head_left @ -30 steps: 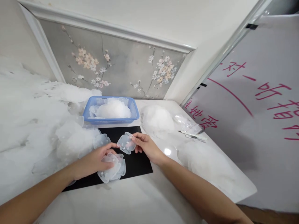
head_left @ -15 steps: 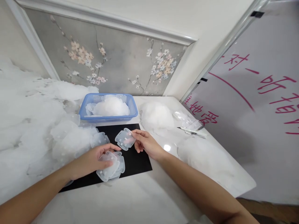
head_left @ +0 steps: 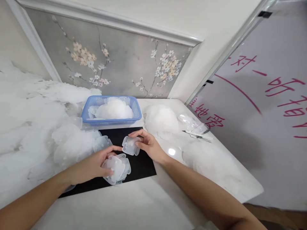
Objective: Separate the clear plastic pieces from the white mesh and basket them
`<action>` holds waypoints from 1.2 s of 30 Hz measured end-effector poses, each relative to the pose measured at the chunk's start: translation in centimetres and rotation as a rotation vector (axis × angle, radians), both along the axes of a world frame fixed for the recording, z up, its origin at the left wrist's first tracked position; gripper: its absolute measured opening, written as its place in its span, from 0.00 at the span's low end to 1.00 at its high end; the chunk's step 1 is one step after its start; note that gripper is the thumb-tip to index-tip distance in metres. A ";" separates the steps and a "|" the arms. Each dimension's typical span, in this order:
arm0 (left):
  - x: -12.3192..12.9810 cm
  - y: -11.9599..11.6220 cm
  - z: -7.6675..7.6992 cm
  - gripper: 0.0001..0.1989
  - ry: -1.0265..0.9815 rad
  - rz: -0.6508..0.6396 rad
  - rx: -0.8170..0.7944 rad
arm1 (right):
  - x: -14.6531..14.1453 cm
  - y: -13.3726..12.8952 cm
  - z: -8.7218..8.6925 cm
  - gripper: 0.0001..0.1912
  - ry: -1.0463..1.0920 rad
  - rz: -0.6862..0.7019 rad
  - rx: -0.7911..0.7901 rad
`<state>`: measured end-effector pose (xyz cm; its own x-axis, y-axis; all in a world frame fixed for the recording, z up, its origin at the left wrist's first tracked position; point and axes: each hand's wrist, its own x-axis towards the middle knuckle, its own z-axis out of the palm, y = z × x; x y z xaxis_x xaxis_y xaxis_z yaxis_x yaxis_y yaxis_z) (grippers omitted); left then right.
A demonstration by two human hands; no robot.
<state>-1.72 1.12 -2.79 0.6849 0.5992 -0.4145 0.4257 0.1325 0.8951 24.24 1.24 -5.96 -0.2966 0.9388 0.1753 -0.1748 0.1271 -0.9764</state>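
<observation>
Clear sheet: pinched at its right edge in your right hand, low over the black mat. Your left hand has its grip closed on a stack of like sheets, just left of and below it. Bare worktop lies open toward you. White heaps crowd the left; the basket bounds the mat's far edge.
</observation>
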 end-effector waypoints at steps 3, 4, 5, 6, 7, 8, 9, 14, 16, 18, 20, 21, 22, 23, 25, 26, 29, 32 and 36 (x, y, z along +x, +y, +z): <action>0.2 0.1 -0.1 0.32 -0.036 0.059 -0.113 | 0.1 0.1 0.0 0.13 -0.020 -0.012 0.013; 0.3 0.1 -0.2 0.31 -0.050 0.073 -0.121 | 0.1 0.2 0.0 0.13 -0.021 -0.016 0.018; 0.4 0.1 -0.1 0.28 -0.060 0.086 -0.120 | 0.1 0.2 0.1 0.14 -0.018 -0.018 0.020; 0.5 0.0 -0.1 0.26 -0.066 0.097 -0.112 | 0.1 0.2 0.1 0.14 -0.012 -0.019 0.020; 0.6 0.0 -0.1 0.24 -0.069 0.111 -0.098 | 0.1 0.2 0.1 0.14 -0.008 -0.019 0.020; 0.7 0.0 0.0 0.22 -0.070 0.126 -0.084 | 0.0 0.1 0.2 0.14 -0.008 -0.021 0.020; 0.7 -0.1 0.1 0.21 -0.073 0.144 -0.073 | 0.0 0.1 0.2 0.14 -0.014 -0.027 0.020; 0.8 -0.2 0.1 0.23 -0.098 0.239 -0.074 | -0.2 -0.1 0.7 0.14 -0.037 -0.049 0.004; 0.7 -0.2 0.0 0.25 -0.106 0.259 -0.079 | -0.2 -0.2 0.8 0.15 -0.044 -0.052 -0.004; 0.7 -0.2 0.0 0.26 -0.111 0.268 -0.077 | -0.1 -0.2 0.9 0.15 -0.053 -0.055 -0.007; 0.7 -0.2 0.1 0.26 -0.119 0.268 -0.077 | -0.1 -0.2 0.8 0.15 -0.059 -0.062 -0.008; 0.7 -0.2 0.2 0.27 -0.124 0.267 -0.082 | -0.1 -0.1 0.8 0.15 -0.059 -0.067 -0.008; 0.8 -0.2 0.3 0.27 -0.127 0.266 -0.089 | -0.1 -0.1 0.7 0.15 -0.056 -0.073 -0.008; 0.8 -0.3 0.5 0.28 -0.128 0.268 -0.096 | -0.1 -0.1 0.6 0.15 -0.053 -0.081 -0.009; 0.9 -0.3 0.7 0.28 -0.118 0.276 -0.103 | -0.1 0.0 0.5 0.16 -0.043 -0.091 -0.016; 0.9 -0.3 0.7 0.27 -0.112 0.279 -0.103 | -0.1 0.0 0.5 0.16 -0.037 -0.095 -0.022; 1.0 -0.4 0.9 0.26 -0.108 0.277 -0.101 | -0.1 0.0 0.5 0.16 -0.014 -0.100 -0.055; 1.1 -0.4 1.1 0.25 -0.106 0.267 -0.104 | -0.2 0.0 0.5 0.15 0.022 -0.108 -0.107; 1.2 -0.4 1.3 0.23 -0.112 0.239 -0.110 | -0.3 0.0 0.5 0.13 0.033 -0.155 -0.158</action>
<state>-0.48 0.71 -1.49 0.5749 0.7048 -0.4157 0.2697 0.3164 0.9095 23.92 1.22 -5.50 -0.1436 0.9892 0.0296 -0.1973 0.0007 -0.9804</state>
